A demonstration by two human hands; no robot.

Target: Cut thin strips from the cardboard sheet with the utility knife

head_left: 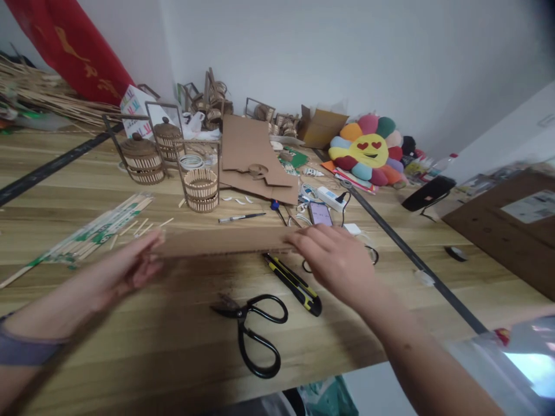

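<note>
A long strip of brown cardboard point(225, 240) stretches level between my two hands above the wooden table. Its left end is gripped by my left hand point(141, 260), which is slightly blurred. At the other end, the fingers of my right hand point(332, 254) close over the strip. Below it lie black-handled scissors point(255, 332) with their blades apart, pointing left. A yellow and black utility knife point(295, 284) rests beside them, close to my right hand. Beyond the strip lies a pen point(241, 218), and a phone point(320, 214) sits near my right fingers.
Small slatted wooden baskets point(202, 188) with tall handles stand at the back left. Packaged chopsticks point(95, 228) and loose sticks lie left. Cut cardboard sheets point(246, 141) lie behind, near a power strip point(332, 198) and flower cushion point(368, 150). A large carton point(498, 225) stands right.
</note>
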